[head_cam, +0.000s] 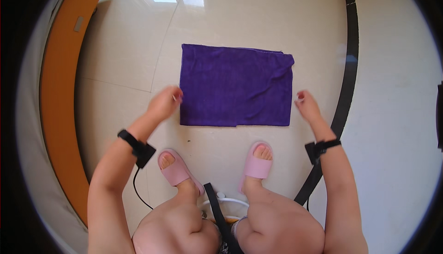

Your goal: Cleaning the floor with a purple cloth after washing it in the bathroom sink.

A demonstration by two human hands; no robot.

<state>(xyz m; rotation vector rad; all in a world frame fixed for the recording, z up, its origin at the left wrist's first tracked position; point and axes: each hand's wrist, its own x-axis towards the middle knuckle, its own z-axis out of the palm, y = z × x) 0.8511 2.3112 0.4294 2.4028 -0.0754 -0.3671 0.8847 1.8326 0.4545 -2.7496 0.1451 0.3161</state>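
A purple cloth towel (pixel 235 87), folded into a rectangle, lies on the tiled floor before me. Its upper right corner shows uneven layers, and a few creases run across the right half. My left hand (pixel 166 102) is at the towel's left edge with loosely curled fingers, slightly blurred; whether the fingertips touch the cloth is unclear. Just off the right edge, apart from the cloth, hovers my right hand (pixel 308 104), its thumb and fingers bent with a small gap between them. I see nothing held in either hand.
My feet in pink slippers (pixel 254 167) stand just below the towel. An orange bed-like frame (pixel 59 98) curves along the left, beside pale fabric. A black floor strip (pixel 351 46) runs down the right. Part of a white round stool (pixel 225 202) shows between my legs, with a black strap (pixel 216 205).
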